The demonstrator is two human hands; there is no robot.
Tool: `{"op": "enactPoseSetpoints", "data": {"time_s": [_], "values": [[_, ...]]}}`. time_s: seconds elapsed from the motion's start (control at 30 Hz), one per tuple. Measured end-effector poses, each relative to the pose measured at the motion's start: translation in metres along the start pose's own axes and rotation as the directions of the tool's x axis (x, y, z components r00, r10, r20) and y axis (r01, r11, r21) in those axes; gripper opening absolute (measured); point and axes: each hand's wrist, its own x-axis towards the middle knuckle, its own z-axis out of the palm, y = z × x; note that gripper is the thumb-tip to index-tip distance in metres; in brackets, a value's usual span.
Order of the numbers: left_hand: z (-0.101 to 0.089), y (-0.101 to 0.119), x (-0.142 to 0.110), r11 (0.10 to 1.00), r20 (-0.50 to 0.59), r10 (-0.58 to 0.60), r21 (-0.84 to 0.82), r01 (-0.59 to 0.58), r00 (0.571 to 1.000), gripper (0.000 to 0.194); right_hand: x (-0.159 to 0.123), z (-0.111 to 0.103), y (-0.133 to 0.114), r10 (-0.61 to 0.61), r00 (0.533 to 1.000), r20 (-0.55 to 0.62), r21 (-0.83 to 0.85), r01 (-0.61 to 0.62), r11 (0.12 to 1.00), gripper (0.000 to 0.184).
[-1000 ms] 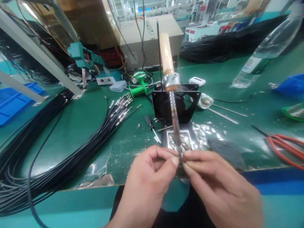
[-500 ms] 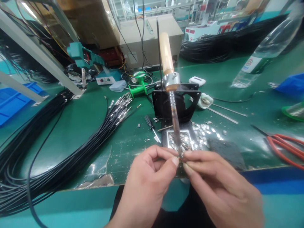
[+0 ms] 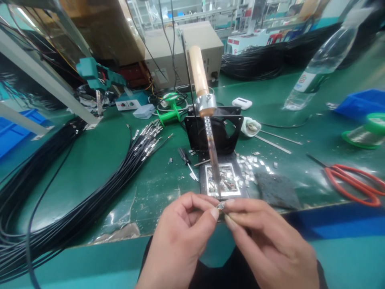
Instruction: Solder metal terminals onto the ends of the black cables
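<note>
Small shiny metal piece (image 3: 220,206): pinched between fingertips of left hand (image 3: 183,237) and right hand (image 3: 270,245), just below tip of clamped wooden-handled soldering iron (image 3: 207,124). Piece largely hidden; shape unclear. Wrists cut off.

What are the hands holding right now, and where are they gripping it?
Both hands, left hand and right hand, pinch a tiny metal piece by its ends between thumbs and forefingers.
</note>
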Motion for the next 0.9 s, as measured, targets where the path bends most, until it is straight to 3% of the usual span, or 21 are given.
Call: {"op": "enactPoseSetpoints", "data": {"time_s": [0.47,0.57,0.67,0.9], "values": [[-0.001,-0.004,-0.012,0.998,0.05,0.056,-0.021,-0.056,0.997,0.025,-0.013,-0.004,-0.004,-0.012,1.0,0.012,-0.018,0.012,1.0,0.019],[0.0,-0.004,-0.012,0.997,0.043,0.066,-0.034,-0.064,0.997,0.023,-0.012,-0.004,-0.005,0.071,0.997,-0.042,-0.009,-0.072,0.997,0.015],[0.0,-0.005,-0.012,0.998,0.027,0.06,-0.028,-0.059,0.998,0.022,-0.006,-0.006,-0.005,0.245,0.967,-0.066,-0.044,-0.249,0.968,0.008],[-0.001,-0.005,-0.01,0.998,0.0,0.056,-0.022,-0.056,0.998,0.019,0.003,-0.017,-0.003,0.433,0.896,0.096,-0.081,-0.426,0.901,0.016]]}}
